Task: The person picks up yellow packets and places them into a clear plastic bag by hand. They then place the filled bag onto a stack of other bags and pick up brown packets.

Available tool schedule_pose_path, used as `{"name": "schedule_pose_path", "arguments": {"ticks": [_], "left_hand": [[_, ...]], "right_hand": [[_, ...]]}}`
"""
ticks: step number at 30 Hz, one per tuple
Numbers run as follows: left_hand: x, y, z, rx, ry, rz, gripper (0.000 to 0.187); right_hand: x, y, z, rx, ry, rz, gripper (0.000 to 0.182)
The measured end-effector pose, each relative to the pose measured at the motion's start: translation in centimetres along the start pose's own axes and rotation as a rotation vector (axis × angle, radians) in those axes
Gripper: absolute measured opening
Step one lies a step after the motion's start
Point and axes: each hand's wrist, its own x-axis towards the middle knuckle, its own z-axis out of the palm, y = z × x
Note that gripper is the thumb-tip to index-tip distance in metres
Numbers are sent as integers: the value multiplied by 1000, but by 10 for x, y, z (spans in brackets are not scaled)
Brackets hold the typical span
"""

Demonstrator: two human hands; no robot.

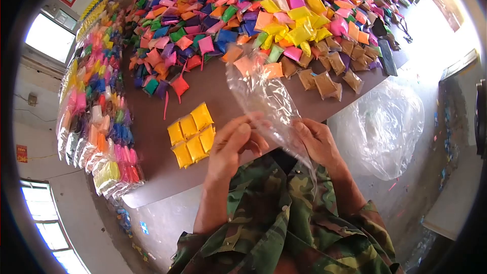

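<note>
A long clear plastic bag (271, 99) stretches between my hands, over the near edge of the table. My right hand (318, 142) is closed on the bag's right side, thumb and fingers pinched together. My left hand (234, 144), its fingers curled, pinches the bag's left side. The bag looks flat, and the coloured packets behind show through its upper end. Just left of my left hand, several yellow packets (192, 134) lie on the table in two neat rows.
A large heap of small coloured packets (218, 20) covers the back of the brown table (152, 172). Brown packets (324, 83) lie at its right side. Filled clear bags (101, 127) line the left edge. A big clear plastic sack (385, 127) stands right of the table.
</note>
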Motion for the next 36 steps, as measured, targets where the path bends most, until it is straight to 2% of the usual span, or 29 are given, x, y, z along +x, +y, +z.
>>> {"name": "schedule_pose_path", "arguments": {"ticks": [3, 5, 8, 10, 11, 14, 20, 24, 27, 29, 30, 33, 35, 36], "left_hand": [[4, -14, 15, 368, 90, 108, 41], [8, -13, 26, 631, 164, 175, 33], [14, -23, 18, 1191, 79, 576, 32], [10, -20, 19, 1256, 16, 601, 30], [8, -18, 20, 1290, -14, 617, 30], [6, -11, 17, 1343, -101, 593, 32], [10, -15, 0, 1723, -138, 527, 34], [16, -16, 3, 1779, -262, 632, 24], [22, -12, 9, 1688, -257, 679, 20], [24, -4, 15, 1597, -195, 682, 16], [22, -1, 20, 1539, -162, 623, 14], [18, 3, 36, 1396, -99, 441, 9], [17, 1, 44, 1350, -100, 314, 8], [17, -1, 48, 1205, -95, 188, 10]], "right_hand": [[-2, -5, 9, -13, 44, -4, 39], [-5, -4, 9, 17, 0, 57, 41], [-8, -3, 4, 101, -27, 183, 45], [-8, -12, 1, 173, -30, 276, 47], [-10, -24, -2, 102, -48, 220, 48], [-3, -31, -13, 144, -68, 456, 49], [-6, -10, -37, 171, -266, 399, 52], [-4, -9, -51, 312, -368, 468, 56], [-7, -14, -54, 533, -157, 465, 64], [-2, 10, -65, 647, -147, 341, 69], [0, 13, -67, 702, -141, 282, 73], [-5, 15, -45, 407, -16, 11, 69], [0, 9, -24, 395, -38, -113, 71], [2, 7, -15, 388, -48, -174, 72]]}}
